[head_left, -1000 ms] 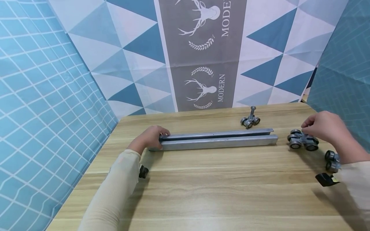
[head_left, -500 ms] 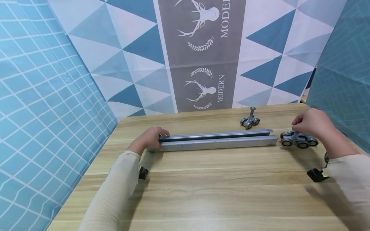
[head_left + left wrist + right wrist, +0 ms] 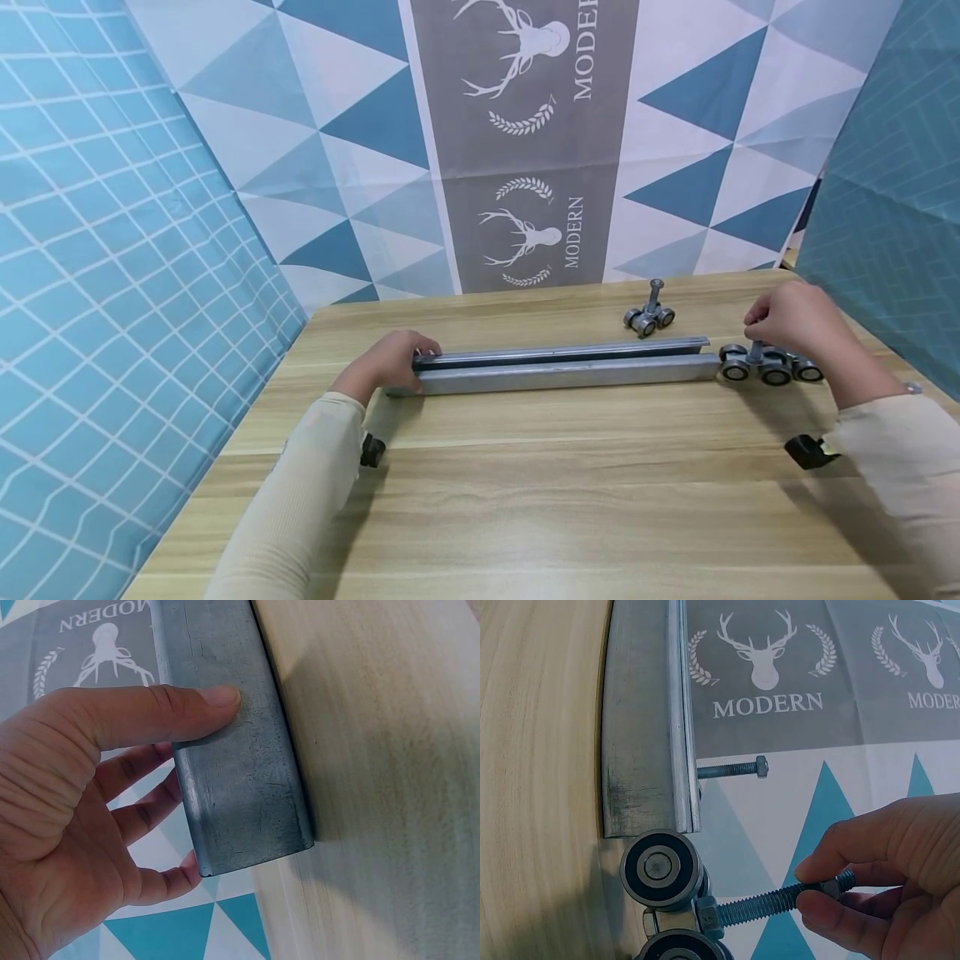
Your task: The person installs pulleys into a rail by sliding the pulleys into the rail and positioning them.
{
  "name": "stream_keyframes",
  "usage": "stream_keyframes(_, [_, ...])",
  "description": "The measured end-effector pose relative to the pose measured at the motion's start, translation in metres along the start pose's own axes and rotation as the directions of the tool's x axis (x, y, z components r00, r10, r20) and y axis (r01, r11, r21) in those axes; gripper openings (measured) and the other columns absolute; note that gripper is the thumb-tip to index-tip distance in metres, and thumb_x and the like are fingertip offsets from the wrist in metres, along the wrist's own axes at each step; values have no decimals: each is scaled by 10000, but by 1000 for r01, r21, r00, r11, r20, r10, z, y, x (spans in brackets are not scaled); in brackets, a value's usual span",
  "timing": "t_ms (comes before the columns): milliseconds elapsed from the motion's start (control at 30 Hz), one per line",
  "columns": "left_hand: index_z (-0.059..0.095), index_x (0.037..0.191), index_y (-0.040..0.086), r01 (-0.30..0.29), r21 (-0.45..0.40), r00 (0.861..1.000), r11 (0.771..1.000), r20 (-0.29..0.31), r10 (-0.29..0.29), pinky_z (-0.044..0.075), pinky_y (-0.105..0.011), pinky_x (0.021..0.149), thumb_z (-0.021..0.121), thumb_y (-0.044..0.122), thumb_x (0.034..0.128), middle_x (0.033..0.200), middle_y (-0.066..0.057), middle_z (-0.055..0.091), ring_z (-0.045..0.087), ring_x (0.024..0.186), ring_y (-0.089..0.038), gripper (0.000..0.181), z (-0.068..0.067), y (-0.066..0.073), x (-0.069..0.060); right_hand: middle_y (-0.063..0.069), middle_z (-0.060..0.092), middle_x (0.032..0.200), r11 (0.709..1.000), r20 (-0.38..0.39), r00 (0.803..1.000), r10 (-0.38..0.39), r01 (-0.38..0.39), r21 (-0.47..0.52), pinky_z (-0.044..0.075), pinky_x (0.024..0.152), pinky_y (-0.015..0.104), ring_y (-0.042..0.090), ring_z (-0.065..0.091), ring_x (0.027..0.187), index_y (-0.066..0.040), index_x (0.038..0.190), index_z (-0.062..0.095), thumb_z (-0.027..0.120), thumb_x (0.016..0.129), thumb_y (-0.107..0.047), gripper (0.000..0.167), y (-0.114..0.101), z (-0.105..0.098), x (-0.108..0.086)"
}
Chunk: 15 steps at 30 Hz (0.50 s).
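Observation:
My left hand (image 3: 386,360) grips the left end of a grey metal channel rail (image 3: 562,377), which lies on the table with its slot facing up. In the left wrist view the thumb lies across the rail's side wall (image 3: 232,787), the fingers behind it. At the rail's other end my right hand (image 3: 806,321) pinches the threaded bolt (image 3: 761,906) of a wheeled roller trolley (image 3: 775,375), thumb and fingertips near the bolt's nut end. The trolley's front wheel (image 3: 658,866) is right at the rail's open end; whether it touches cannot be told.
A second roller trolley (image 3: 649,319) stands behind the rail, bolt up. Part of another metal piece (image 3: 913,388) shows past the right sleeve, mostly hidden. The wooden table (image 3: 562,483) meets patterned cloth (image 3: 525,150) at the back and sides.
My right hand has moved left with the roller trolley, from the right of the table up to the rail's right end. The left hand and the rail have stayed put.

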<state>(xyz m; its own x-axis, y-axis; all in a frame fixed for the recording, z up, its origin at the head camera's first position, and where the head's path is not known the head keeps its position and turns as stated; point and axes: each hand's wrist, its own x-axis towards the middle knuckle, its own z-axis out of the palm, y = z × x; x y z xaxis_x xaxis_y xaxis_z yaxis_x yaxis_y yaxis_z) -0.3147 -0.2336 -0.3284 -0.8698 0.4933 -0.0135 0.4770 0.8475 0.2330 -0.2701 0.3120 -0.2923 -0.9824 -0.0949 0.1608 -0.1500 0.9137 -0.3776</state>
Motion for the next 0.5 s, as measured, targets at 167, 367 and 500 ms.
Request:
stream_keyframes(167, [688, 1184, 85, 5, 3, 1000, 1000, 2, -5, 483, -438, 891, 873, -23, 603, 1080, -96, 667, 601, 1017, -276, 619, -1, 0, 0, 98, 667, 722, 1000, -12, 1000, -20, 20, -11, 492, 611, 486, 244, 582, 633, 58, 802, 715, 672, 795, -36, 103, -3, 0, 2])
stream_keyframes(367, [688, 1187, 76, -9, 7, 1000, 1000, 3, 9, 484, -440, 885, 870, -23, 610, 1074, -95, 669, 602, 1013, -278, 613, 0, 0, 0, 70, 655, 695, 1000, -9, 1000, -19, 19, -12, 485, 594, 471, 235, 574, 615, 53, 794, 708, 666, 797, -36, 98, -5, -1, 1])
stream_keyframes(500, [685, 1193, 70, -16, 5, 1000, 1000, 4, 16, 485, -442, 881, 868, -22, 613, 1075, -96, 668, 601, 1014, -279, 615, 0, 0, 0, 94, 663, 714, 1000, -11, 1000, -16, 16, -11, 487, 590, 471, 246, 580, 624, 63, 815, 710, 665, 805, -41, 114, -6, -2, 1])
